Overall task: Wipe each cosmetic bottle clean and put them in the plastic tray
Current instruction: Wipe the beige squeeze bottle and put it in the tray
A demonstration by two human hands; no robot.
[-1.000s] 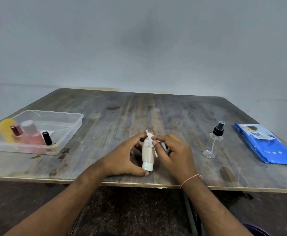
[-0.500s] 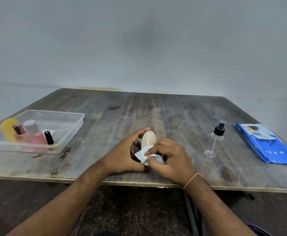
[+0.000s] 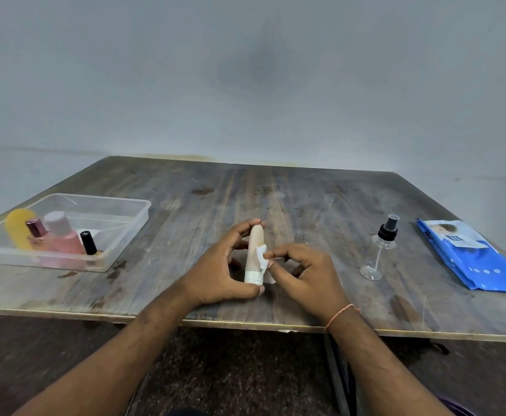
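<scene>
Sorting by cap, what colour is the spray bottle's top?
Black, on a clear spray bottle; head view.

Bare plain room — worn wooden table [image 3: 305, 205], blank grey wall [image 3: 245, 70]

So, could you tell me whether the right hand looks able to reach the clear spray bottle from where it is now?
Probably yes. The spray bottle stands alone on the table to the right of the right hand, with bare wood between them. But that hand is pinching a white wipe against the beige bottle.

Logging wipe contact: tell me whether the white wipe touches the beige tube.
Touching. The head view shows the white wipe, pinched by the right hand, pressed against the beige tube.
</scene>
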